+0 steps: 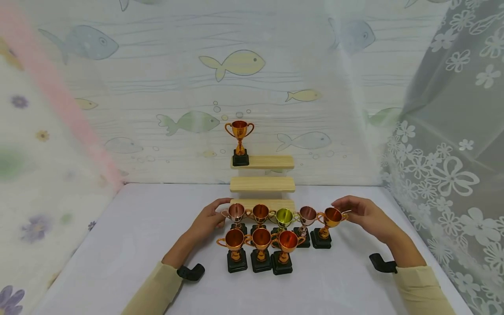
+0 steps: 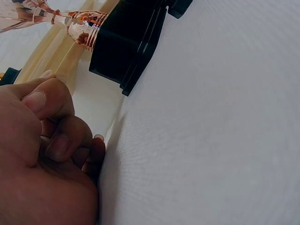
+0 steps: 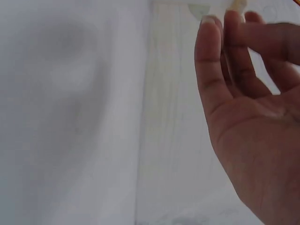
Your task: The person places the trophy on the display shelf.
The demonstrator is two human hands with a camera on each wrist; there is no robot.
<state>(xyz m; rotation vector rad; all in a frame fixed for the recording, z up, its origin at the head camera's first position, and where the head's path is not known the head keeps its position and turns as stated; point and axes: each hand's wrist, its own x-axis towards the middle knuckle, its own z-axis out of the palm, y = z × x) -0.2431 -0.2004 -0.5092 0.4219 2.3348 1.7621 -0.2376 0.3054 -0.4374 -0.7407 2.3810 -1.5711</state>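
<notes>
My left hand (image 1: 207, 219) is at the left end of the lowest wooden step (image 1: 252, 204), its index fingertip at the step's edge. In the left wrist view its other fingers (image 2: 70, 140) curl loosely beside the black base of a rose-gold trophy cup (image 2: 86, 28). My right hand (image 1: 364, 214) is beside the handle of the rightmost bronze trophy cup (image 1: 332, 217); in the right wrist view its fingers (image 3: 208, 61) are only slightly bent, nothing seen between them. Between the hands stand several more trophy cups, among them a yellow-gold one (image 1: 284, 217), with three bronze ones (image 1: 261, 239) in front.
Two higher wooden steps, a middle one (image 1: 261, 184) and a top one (image 1: 271, 162), rise behind the cups. One bronze trophy cup (image 1: 239, 131) stands at the top step's left end. White cloth covers the table (image 1: 157, 210); a fish-patterned curtain (image 1: 252, 96) hangs behind.
</notes>
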